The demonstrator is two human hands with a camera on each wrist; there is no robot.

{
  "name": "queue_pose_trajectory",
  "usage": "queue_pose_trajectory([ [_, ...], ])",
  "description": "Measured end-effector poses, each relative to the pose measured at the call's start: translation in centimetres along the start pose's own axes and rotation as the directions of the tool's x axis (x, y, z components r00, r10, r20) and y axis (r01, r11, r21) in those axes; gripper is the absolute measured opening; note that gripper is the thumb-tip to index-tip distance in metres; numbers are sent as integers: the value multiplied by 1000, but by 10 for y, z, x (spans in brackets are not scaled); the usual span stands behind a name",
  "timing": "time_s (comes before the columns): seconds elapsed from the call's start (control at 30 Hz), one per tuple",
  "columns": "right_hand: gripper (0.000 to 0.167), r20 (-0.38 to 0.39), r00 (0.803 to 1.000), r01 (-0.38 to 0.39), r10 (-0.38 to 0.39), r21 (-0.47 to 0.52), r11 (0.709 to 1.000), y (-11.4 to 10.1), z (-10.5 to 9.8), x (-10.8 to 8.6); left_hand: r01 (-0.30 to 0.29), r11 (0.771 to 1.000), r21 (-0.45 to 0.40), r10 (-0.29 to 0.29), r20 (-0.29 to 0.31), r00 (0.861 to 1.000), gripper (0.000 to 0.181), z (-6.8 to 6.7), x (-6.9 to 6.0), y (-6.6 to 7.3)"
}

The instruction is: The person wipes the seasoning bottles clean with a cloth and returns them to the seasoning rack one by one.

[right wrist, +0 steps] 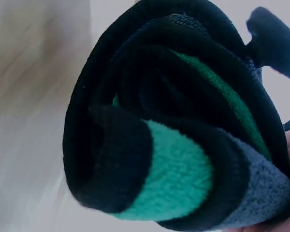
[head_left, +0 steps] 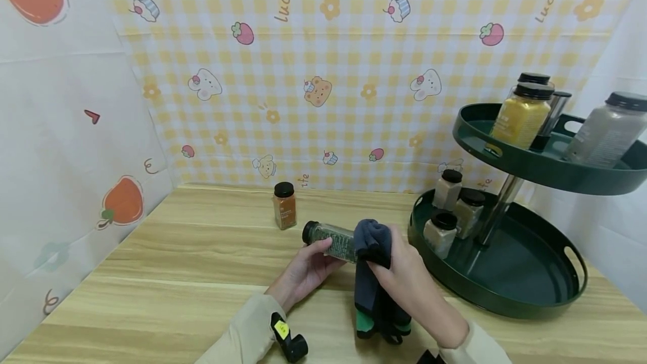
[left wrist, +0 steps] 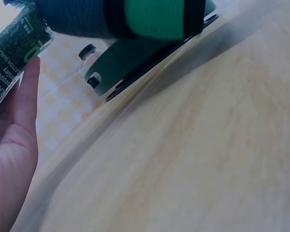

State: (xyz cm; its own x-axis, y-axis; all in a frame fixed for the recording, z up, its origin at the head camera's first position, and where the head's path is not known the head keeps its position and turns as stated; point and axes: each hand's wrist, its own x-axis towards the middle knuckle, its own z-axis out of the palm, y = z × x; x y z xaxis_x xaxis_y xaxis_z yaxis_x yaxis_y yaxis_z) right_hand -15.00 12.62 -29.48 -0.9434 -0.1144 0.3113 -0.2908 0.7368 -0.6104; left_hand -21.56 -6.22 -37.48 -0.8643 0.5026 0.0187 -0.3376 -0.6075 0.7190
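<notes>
Over the worktop [head_left: 177, 296], herb jar [head_left: 336, 241]: held sideways, cap [head_left: 307, 232] leftward; a tug from the cloth [head_left: 366, 288] could pull it loose.
Left hand [head_left: 307, 275]: grips the jar; a slackened thumb might drop it.
Right hand [head_left: 405, 271]: clutches the cloth at the jar's other end, which seems covered; contact is hard to judge.
Orange-spice jar [head_left: 285, 211]: upright beyond the cap; a leftward swing could topple it.

Head view bright, evenly lit — wrist views dimmer, bluish, with the tabletop [left wrist: 193, 145] softly blurred.
</notes>
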Motion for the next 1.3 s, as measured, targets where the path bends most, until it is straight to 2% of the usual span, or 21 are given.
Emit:
queue_pose_trajectory([
  [0.3,46,18,999,-45,46,-20,999,14,3,6,13,999,36,-14,11,1000,42,1,0,-1],
  [0.73,43,37,999,-8,7,20,1000,-10,-3,-5,-5,1000,-1,5,-1,1000,40,0,1,0],
  [0.93,45,9,1000,-15,15,-10,1000,3,2,1,-8,1000,-13,8,11,1000,38,0,1,-1],
  [1.1,47,13,999,-42,42,-36,998,15,4,6,9,1000,8,-9,16,1000,43,-1,1,-1],
  [1.3,46,16,999,-44,44,-31,999,10,3,5,7,1000,6,-7,18,1000,41,1,-1,0],
])
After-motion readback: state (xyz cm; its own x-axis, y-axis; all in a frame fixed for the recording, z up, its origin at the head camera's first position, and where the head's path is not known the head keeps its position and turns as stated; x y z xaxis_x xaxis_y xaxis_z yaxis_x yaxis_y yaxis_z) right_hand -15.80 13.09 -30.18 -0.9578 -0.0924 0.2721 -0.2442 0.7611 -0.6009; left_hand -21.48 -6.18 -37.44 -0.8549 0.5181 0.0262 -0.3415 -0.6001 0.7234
